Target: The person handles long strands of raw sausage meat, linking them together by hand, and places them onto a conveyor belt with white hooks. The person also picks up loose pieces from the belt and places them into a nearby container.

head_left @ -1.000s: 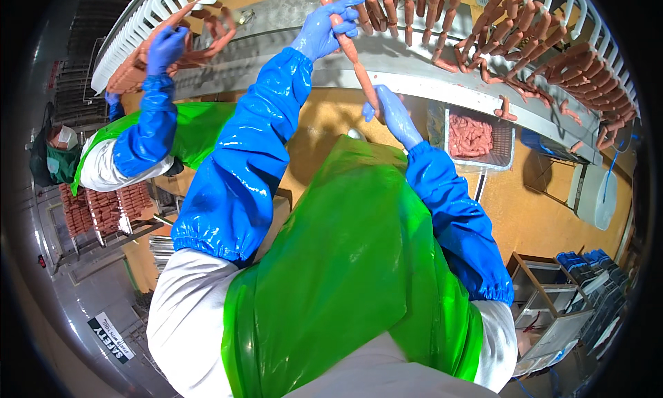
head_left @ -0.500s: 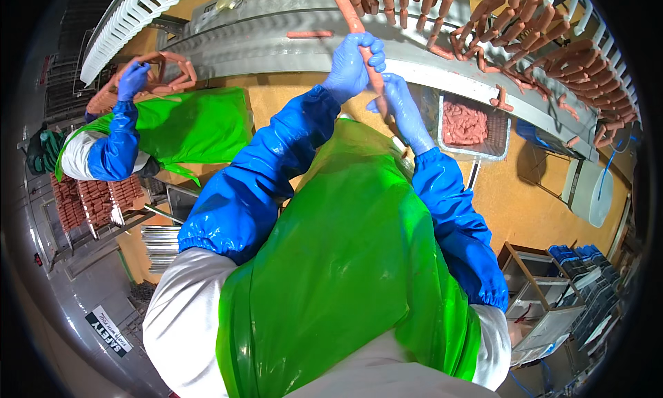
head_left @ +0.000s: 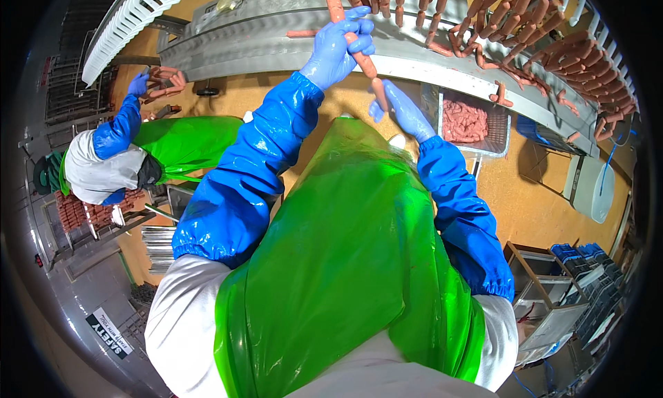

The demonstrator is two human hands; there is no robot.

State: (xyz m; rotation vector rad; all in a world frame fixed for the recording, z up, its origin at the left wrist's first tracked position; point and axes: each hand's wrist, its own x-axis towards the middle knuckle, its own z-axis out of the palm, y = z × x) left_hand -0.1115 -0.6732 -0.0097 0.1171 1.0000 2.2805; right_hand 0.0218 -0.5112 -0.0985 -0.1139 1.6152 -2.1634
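A pink string of sausages (head_left: 333,3) runs from the top edge down through my blue-gloved left hand (head_left: 331,56). That hand is closed around it, with one finger raised off the casing. Below the grip, the string narrows between short links. My right hand (head_left: 407,115), also gloved, is at the lowest link (head_left: 379,94), which lies between its thumb and forefinger; the exact contact is partly hidden. Behind my left hand, a single loose sausage (head_left: 301,33) rests on the long metal table (head_left: 255,52).
Sausage strings (head_left: 528,18) hang from white hooks at the upper right. A clear tub (head_left: 503,139) of pink sausages stands below the table edge. At left, a co-worker in a green apron (head_left: 183,142) holds a sausage loop (head_left: 166,81). A wheeled frame (head_left: 545,287) stands at lower right.
My left hand has shifted a little left, and one finger has lifted. Narrowed joints now show in the string below it. The co-worker has bent over, with the sausage loop drawn in.
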